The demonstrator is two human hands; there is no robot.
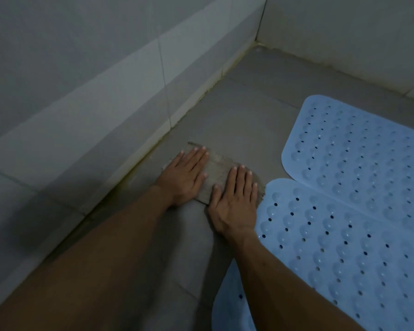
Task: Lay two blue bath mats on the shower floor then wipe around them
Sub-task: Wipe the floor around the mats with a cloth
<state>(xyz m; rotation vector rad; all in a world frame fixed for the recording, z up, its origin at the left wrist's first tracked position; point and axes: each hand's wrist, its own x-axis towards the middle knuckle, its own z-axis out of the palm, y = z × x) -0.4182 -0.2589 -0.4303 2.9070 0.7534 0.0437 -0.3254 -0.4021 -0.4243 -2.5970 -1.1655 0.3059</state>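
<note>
Two light blue bath mats with bumps and holes lie flat on the grey tiled shower floor [249, 96]. The far mat [359, 144] and the near mat [339, 249] meet edge to edge on the right. A grey-brown cloth [216, 170] lies spread on the floor between the left wall and the mats. My left hand [184, 175] presses flat on its left part, fingers apart. My right hand [234, 201] presses flat on its right part, beside the near mat's rounded corner. Both palms hide much of the cloth.
A pale tiled wall [93, 96] runs along the left, meeting the floor at a stained grout line. Another wall [356, 32] closes the back right, forming a corner at the top. The light is dim.
</note>
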